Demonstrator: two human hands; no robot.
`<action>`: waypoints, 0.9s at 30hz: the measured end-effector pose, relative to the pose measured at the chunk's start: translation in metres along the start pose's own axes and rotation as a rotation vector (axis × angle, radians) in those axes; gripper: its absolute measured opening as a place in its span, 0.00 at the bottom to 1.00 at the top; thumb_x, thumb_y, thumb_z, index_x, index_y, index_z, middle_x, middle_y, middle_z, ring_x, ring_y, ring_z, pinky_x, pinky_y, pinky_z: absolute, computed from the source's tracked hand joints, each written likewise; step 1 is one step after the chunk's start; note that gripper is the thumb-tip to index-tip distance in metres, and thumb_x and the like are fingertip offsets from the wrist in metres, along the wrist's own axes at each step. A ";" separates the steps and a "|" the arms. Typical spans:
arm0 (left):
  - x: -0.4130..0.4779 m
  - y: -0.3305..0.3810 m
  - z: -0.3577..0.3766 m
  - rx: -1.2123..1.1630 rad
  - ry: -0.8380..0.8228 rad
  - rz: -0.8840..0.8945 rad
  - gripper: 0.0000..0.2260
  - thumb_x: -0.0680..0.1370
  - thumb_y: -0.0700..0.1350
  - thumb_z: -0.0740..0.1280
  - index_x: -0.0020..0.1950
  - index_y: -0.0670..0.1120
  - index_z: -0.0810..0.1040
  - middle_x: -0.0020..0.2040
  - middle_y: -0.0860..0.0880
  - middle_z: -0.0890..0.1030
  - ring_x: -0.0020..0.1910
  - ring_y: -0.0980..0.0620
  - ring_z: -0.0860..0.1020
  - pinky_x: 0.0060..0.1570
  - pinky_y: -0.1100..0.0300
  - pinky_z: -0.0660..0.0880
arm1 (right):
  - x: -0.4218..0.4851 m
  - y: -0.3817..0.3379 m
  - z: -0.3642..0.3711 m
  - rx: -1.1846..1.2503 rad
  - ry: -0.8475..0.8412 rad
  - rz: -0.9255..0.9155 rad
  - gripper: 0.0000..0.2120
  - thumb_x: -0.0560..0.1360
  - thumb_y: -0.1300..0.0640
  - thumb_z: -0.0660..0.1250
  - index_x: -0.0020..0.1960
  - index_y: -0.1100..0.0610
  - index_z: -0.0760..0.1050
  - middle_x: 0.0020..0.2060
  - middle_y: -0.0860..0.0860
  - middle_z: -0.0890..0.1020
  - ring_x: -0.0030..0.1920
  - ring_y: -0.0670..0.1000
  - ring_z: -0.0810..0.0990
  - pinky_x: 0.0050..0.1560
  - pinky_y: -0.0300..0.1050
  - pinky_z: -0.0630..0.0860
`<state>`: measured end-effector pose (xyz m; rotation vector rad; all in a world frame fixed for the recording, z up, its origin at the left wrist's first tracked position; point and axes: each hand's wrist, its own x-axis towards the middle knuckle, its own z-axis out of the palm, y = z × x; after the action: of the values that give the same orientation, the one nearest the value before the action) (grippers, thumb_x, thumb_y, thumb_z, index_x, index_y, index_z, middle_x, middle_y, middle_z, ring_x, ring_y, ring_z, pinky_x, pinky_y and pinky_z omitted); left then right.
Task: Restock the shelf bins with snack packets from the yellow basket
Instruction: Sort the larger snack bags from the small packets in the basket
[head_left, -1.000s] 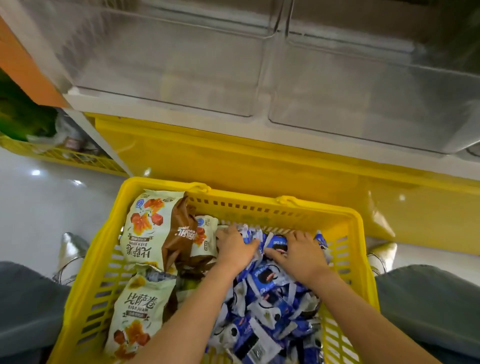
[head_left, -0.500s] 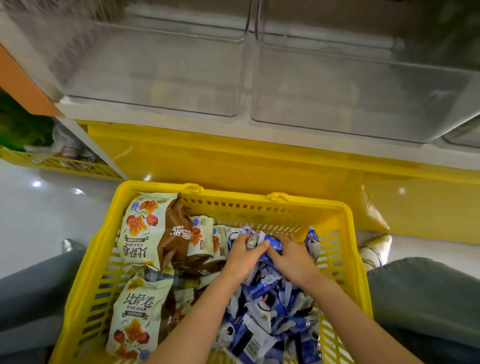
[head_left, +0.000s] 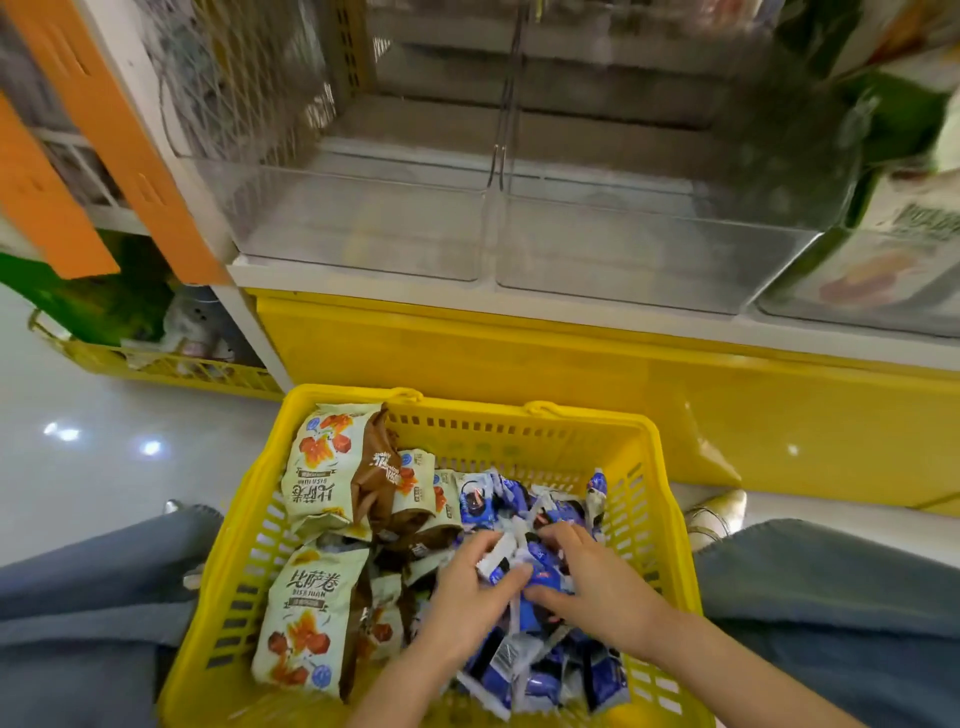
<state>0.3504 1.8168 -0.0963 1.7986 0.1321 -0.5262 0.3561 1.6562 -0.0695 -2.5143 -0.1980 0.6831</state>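
The yellow basket (head_left: 519, 415) sits between my knees, in front of the shelf. Its right half holds a heap of small blue-and-white snack packets (head_left: 524, 506); its left half holds larger cream-and-brown packets (head_left: 327, 462). My left hand (head_left: 467, 597) and my right hand (head_left: 587, 582) are both down in the blue heap, fingers curled around a bunch of small packets gathered between them. Above, two clear shelf bins, the left bin (head_left: 363, 234) and the right bin (head_left: 649, 249), look bare inside.
A yellow shelf base (head_left: 519, 353) runs below the bins. Right of them, another clear bin (head_left: 883, 280) holds cream packets. An orange upright (head_left: 135, 156) and a second yellow basket (head_left: 171, 364) stand at the left on the glossy floor.
My head has tilted up, so the bins now show in full. Both hands have drawn back toward me in the basket, closing together on blue packets.
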 end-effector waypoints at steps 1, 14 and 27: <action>-0.007 -0.002 0.001 0.094 -0.024 0.041 0.07 0.75 0.50 0.68 0.51 0.54 0.73 0.51 0.56 0.76 0.51 0.56 0.75 0.49 0.66 0.71 | -0.007 0.001 0.002 -0.057 -0.045 0.000 0.33 0.74 0.42 0.65 0.72 0.51 0.57 0.68 0.48 0.67 0.66 0.47 0.69 0.62 0.39 0.66; 0.030 0.013 -0.042 0.335 -0.064 -0.074 0.26 0.73 0.62 0.65 0.68 0.52 0.69 0.66 0.53 0.70 0.64 0.53 0.70 0.58 0.60 0.67 | 0.033 0.005 -0.022 -0.140 0.247 0.035 0.22 0.80 0.44 0.55 0.69 0.54 0.64 0.62 0.49 0.70 0.63 0.47 0.68 0.61 0.38 0.65; 0.145 -0.040 -0.008 0.554 -0.061 -0.192 0.36 0.75 0.52 0.67 0.75 0.42 0.51 0.74 0.41 0.55 0.73 0.44 0.55 0.70 0.55 0.55 | 0.135 0.053 0.035 0.026 -0.055 0.270 0.36 0.75 0.39 0.62 0.74 0.57 0.57 0.70 0.55 0.68 0.69 0.55 0.67 0.63 0.45 0.67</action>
<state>0.4677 1.8105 -0.1904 2.3195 0.1257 -0.8113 0.4548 1.6629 -0.1816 -2.5230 0.1343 0.8548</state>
